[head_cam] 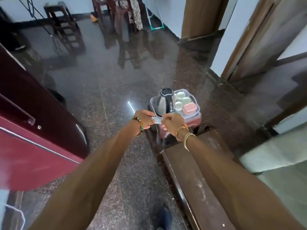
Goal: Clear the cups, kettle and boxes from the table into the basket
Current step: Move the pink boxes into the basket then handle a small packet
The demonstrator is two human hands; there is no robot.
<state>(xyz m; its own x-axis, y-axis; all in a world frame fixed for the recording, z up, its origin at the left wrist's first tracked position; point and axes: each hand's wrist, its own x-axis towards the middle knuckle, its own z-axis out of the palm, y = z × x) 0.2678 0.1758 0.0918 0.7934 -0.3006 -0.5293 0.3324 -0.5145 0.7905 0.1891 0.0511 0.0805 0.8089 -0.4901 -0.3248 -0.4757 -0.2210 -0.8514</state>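
The loading step looks as good as finished, judging by where things lie: the steel electric kettle (pixel 163 103) stands upright in the left half of the clear plastic basket (pixel 194 97). To its right three pale cups (pixel 180 95) sit mouth up, close together. The pink lidded box (pixel 191 108) lies at the basket's near right corner, just beside the nearest cup. Something clear with a blue edge shows under or beside that box, perhaps a second box; I cannot tell. The basket rests on a pink stool (pixel 195 119) on the dark polished floor, just beyond the far end of the brown wooden worktop (pixel 199 171), with a maroon fridge (pixel 33 130) well apart on the left. Both arms reach out in front of the basket. The left hand (pixel 146 119) and the right hand (pixel 172 121) each pinch one end of a small white slip (pixel 157 121), held level between them, just near of the kettle's base. What the slip is, a label or a card, is too small to read. The next move probably calls for dropping or setting aside the slip, then taking the basket by its two end grips to lift it level, as the tall kettle could tip against the cups.
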